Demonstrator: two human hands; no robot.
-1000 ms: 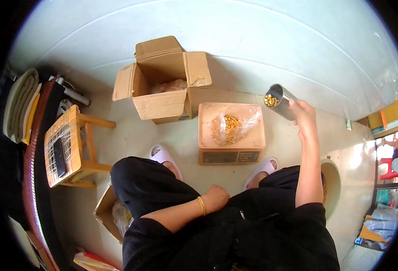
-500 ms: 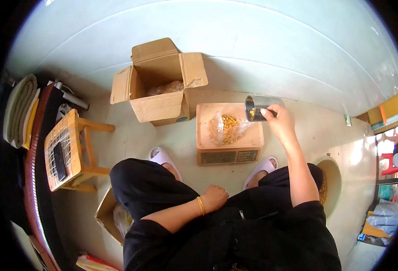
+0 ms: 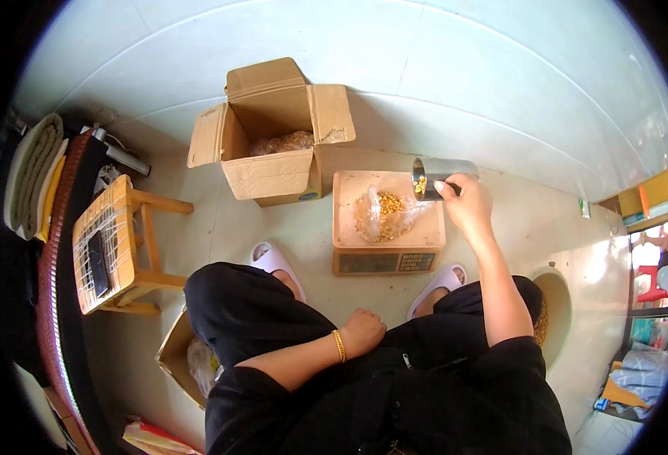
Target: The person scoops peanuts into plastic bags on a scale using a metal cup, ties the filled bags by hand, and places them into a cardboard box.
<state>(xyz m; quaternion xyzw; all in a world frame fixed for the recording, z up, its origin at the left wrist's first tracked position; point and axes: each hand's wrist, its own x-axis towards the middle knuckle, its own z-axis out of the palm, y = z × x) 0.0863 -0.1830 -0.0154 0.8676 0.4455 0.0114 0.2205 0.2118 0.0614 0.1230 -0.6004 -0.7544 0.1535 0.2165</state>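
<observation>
Fingers and thumb of the right hand (image 3: pixel 468 203) are gripping a metal cup (image 3: pixel 449 168), which is lying sideways in their hold, its mouth facing left of the fingertips. Yellow kernels (image 3: pixel 420 186) are showing inside. Near and left of those fingers, an open plastic bag (image 3: pixel 375 220) of kernels is resting on a scale (image 3: pixel 345 235). The left hand's (image 3: pixel 363 332) fingers are curling at the lap, well apart from the cup; whether they are gripping anything is staying unclear.
</observation>
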